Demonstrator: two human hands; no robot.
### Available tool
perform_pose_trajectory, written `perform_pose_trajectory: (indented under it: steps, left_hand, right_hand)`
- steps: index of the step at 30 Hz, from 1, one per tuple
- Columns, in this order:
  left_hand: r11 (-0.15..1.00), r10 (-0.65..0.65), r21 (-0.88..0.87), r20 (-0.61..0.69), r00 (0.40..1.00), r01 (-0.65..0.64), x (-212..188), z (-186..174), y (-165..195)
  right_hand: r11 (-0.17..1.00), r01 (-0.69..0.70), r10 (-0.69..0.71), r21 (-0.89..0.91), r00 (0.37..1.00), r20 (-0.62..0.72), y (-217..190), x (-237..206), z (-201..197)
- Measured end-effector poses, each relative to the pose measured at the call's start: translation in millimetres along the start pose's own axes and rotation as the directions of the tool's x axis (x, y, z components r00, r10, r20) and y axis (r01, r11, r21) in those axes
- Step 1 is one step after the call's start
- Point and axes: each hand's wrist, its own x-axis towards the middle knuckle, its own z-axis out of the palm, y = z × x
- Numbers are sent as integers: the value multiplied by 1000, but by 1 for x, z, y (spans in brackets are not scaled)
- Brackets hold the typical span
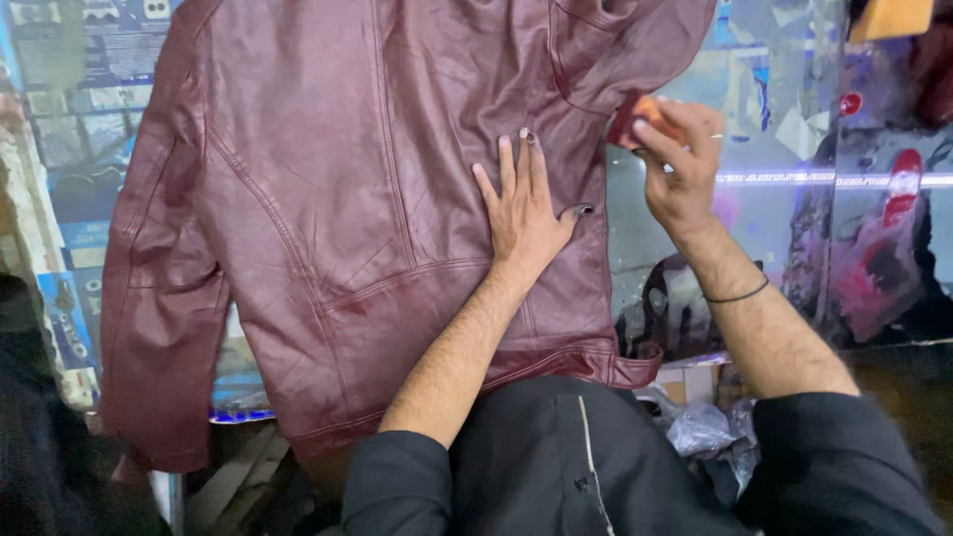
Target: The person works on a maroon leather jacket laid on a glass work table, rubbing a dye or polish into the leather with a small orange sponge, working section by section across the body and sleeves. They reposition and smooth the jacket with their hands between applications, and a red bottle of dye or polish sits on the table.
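From my remote seat: a maroon leather jacket (pixel 328 199) lies spread back-up across a table (pixel 794 248) papered in glossy printed sheets; its left sleeve and hem hang over the near edge. The left hand (pixel 524 203) is pressed flat on the jacket's right side, fingers spread and dark at the tips, holding nothing, only pinning the leather. The right hand (pixel 680 159) hovers just off the jacket's right edge; its grip is narrow, pinched on a small orange-and-red pad (pixel 643 114) that sits beside the fold of the upper sleeve; I cannot tell whether the pad touches the leather.

Risks, as I judge them: the stained fingertips could mark the leather where the palm bears down; if the pad carries colour or polish, an uneven pass could leave a streak or a darker patch, and the creases near the seams would catch more of it; the overhanging sleeve and hem could drag the jacket toward the person if the left hand lifts; the slick sheets underneath give little hold; the black sleeves (pixel 397 476) and crumpled plastic bag (pixel 700 427) by the table edge could pick up smears.
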Motion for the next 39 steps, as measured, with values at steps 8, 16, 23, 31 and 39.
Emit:
perform_pose_trajectory:
  steps: [8, 16, 23, 31, 39]
  left_hand:
    - [998, -49, -39, 29, 998, 50, -7, -6, 3]
    - [999, -32, -33, 47, 998, 34, -2, -4, 2]
    - [1000, -16, -18, 23, 1000, 16, -5, -1, 0]
    - [999, -34, 7, 62, 997, 33, -3, -1, 0]
    - [992, 68, -97, -135, 989, -81, 0, 4, -13]
  right_hand:
    - [928, 252, -204, -273, 960, 192, 11, 17, 19]
    - [927, 268, -222, -263, 956, 192, 20, 18, 27]
    - [931, 81, -39, -357, 992, 123, 30, 10, 23]
    - [947, 189, -124, -258, 960, 251, 8, -1, 13]
    - [927, -332, 313, -175, 941, -127, 6, -19, -7]
